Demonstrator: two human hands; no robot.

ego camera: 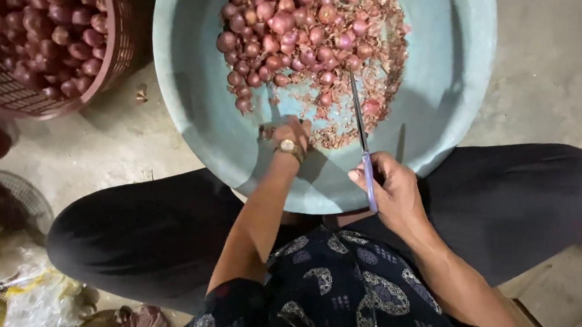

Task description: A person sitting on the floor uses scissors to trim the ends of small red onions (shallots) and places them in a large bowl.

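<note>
Peeling stage: right hand (393,192) fingers pressed around a knife (362,144), blade over the teal basin (458,93). Left hand (288,136) reaches the shallots (298,31) heaped inside; its fingers' state cannot be told. Next move needs one bulb pinched

Red basket (119,48), perhaps plastic bags (34,310)

Dark patterned short-sleeved top (335,290), black trousers (145,231), gold wristwatch (287,146) on left wrist, bare forearms

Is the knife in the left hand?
No, the knife is gripped by the right hand; the left hand reaches into the basin.
</note>
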